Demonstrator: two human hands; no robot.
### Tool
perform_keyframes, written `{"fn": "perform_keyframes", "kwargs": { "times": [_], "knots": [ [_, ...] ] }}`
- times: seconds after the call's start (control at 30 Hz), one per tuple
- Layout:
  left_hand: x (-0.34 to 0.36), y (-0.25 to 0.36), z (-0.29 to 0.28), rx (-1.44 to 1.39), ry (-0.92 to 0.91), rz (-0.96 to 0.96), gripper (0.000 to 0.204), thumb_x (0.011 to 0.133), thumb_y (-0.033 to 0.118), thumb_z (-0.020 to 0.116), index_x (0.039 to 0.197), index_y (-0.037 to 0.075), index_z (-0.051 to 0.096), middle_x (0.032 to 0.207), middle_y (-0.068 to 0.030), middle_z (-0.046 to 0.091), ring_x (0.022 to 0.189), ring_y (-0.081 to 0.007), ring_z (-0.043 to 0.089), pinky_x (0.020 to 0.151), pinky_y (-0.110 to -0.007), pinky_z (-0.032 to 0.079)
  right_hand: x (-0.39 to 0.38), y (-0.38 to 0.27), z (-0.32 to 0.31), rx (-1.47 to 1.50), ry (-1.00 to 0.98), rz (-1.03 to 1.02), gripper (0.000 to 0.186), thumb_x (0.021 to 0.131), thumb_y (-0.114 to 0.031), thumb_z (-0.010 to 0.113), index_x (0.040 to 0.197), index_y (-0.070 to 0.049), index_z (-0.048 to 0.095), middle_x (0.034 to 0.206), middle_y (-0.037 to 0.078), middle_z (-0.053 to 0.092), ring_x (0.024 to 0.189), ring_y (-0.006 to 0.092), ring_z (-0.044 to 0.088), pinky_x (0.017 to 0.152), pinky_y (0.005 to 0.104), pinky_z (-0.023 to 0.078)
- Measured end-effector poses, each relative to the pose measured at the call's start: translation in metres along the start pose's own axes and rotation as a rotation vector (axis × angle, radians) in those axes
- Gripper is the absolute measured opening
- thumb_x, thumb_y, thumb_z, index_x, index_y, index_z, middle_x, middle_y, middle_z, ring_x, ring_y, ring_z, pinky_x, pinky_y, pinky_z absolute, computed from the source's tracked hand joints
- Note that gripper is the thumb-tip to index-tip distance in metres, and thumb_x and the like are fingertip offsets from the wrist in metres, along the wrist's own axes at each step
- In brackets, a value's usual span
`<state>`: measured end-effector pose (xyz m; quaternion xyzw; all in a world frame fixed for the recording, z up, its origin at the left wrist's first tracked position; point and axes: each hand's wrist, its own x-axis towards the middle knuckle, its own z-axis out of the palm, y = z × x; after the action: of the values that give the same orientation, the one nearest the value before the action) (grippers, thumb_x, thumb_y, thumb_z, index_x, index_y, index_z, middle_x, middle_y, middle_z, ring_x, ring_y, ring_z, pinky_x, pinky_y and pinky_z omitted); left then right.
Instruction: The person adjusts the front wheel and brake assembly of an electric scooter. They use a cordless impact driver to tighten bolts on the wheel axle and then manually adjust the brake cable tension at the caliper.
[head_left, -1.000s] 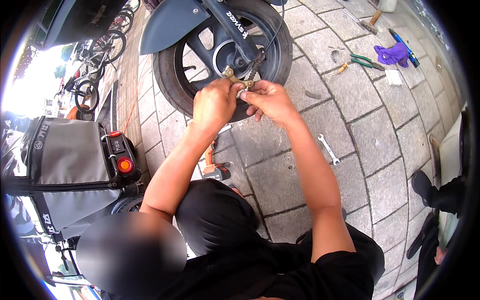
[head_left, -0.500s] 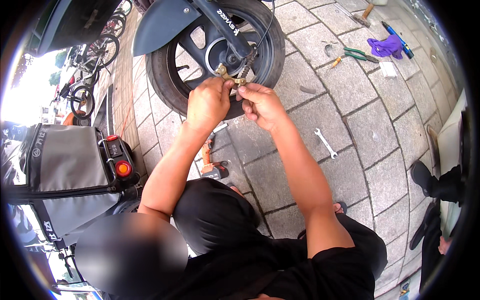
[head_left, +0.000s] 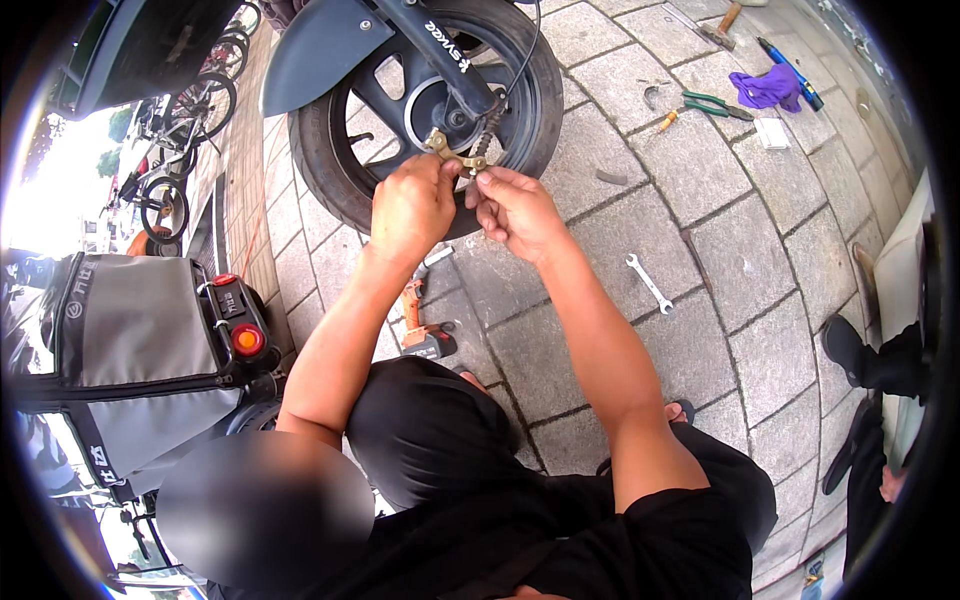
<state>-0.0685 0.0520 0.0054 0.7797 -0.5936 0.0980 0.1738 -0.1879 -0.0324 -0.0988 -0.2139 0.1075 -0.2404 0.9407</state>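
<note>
A brass-coloured metal bracket [head_left: 456, 154] stands in front of the hub of a black scooter wheel [head_left: 548, 120]. My left hand [head_left: 410, 205] is closed on its lower edge, fingers mostly hidden behind the knuckles. At the bracket's right end, my right hand [head_left: 520, 212] pinches with thumb and forefinger; whatever lies between those fingertips is too small to make out. Its other fingers are curled. A dark spring-like sleeve [head_left: 490, 125] runs from the bracket's right end up toward the fork [head_left: 450, 60].
An orange cordless drill [head_left: 415, 310] lies below my left hand, an open-end wrench [head_left: 650, 283] to the right. Green-handled pliers [head_left: 708, 104], a purple cloth [head_left: 768, 88] and a hammer [head_left: 722, 32] lie farther off. At left stands a grey cargo box [head_left: 145, 320]. Another person's shoe [head_left: 840, 350] shows at right.
Both hands stay at the bracket with nearly the same grip. The wheel, bracket and hands sit slightly farther left in the picture. Nothing has visibly been let go.
</note>
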Motion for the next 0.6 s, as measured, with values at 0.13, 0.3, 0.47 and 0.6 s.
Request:
{"fn": "perform_keyframes", "kwargs": {
  "times": [0.13,0.3,0.47,0.6],
  "knots": [
    [-0.001,-0.002,0.0,-0.008,0.001,0.003,0.022,0.1,0.021,0.065,0.088,0.003,0.065,0.083,-0.0195,0.07,0.076,-0.0425,0.069,0.067,-0.052,0.056,-0.009,-0.005,0.015,-0.135,0.086,-0.003,0.022,0.101,-0.022,0.07,0.105,-0.002,0.063,0.08,0.005,0.064,0.052,0.0083,0.055,0.04,0.0233,0.037],
    [0.0,-0.001,0.001,-0.001,-0.007,0.007,0.022,0.1,0.021,0.064,0.088,0.003,0.065,0.084,-0.02,0.07,0.077,-0.043,0.069,0.067,-0.052,0.055,0.003,0.005,0.016,-0.365,0.225,-0.115,0.021,0.104,-0.024,0.066,0.106,-0.003,0.064,0.079,0.004,0.064,0.051,0.0082,0.054,0.04,0.0236,0.036],
    [-0.001,-0.001,0.0,0.001,-0.023,-0.009,0.022,0.101,0.021,0.064,0.089,0.003,0.065,0.083,-0.0202,0.069,0.076,-0.0437,0.069,0.067,-0.053,0.055,-0.003,0.003,0.003,-0.027,0.065,-0.015,0.019,0.105,-0.022,0.064,0.105,-0.003,0.065,0.078,0.004,0.064,0.052,0.0084,0.054,0.041,0.0232,0.037],
    [-0.001,-0.001,0.0,-0.005,-0.015,0.003,0.023,0.101,0.021,0.064,0.088,0.002,0.064,0.084,-0.0205,0.069,0.076,-0.0436,0.069,0.066,-0.053,0.055,-0.004,0.001,0.016,-0.262,0.161,-0.064,0.021,0.106,-0.024,0.063,0.105,-0.003,0.065,0.079,0.005,0.065,0.053,0.0086,0.055,0.041,0.0227,0.038]
  ]
}}
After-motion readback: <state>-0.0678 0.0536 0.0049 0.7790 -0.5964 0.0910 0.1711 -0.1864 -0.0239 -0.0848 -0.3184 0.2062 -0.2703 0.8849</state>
